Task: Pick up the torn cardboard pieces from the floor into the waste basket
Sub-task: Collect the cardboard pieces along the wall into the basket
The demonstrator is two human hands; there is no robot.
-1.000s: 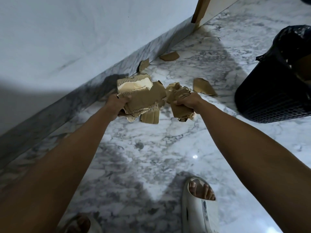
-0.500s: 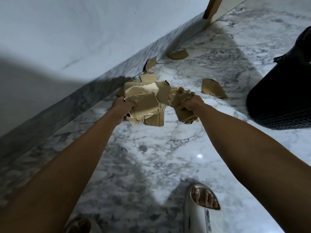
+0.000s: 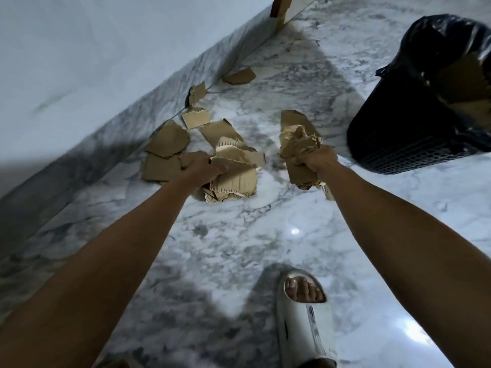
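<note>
Both hands have separated since earlier; I note left hand (image 3: 203,168) and right hand (image 3: 317,158) each clenching one cardboard bundle (image 3: 233,171), waste basket (image 3: 414,139) at 2 o'clock.

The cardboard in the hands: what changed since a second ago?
The hands have spread apart; the right hand has carried its crumpled cardboard bundle sideways toward the waste basket. More loose pieces show by the wall beside the left hand; whether any were dropped is unclear. Unchanged: both hands grip their bundles, the left one included, and nothing new has gone into the basket.
</note>
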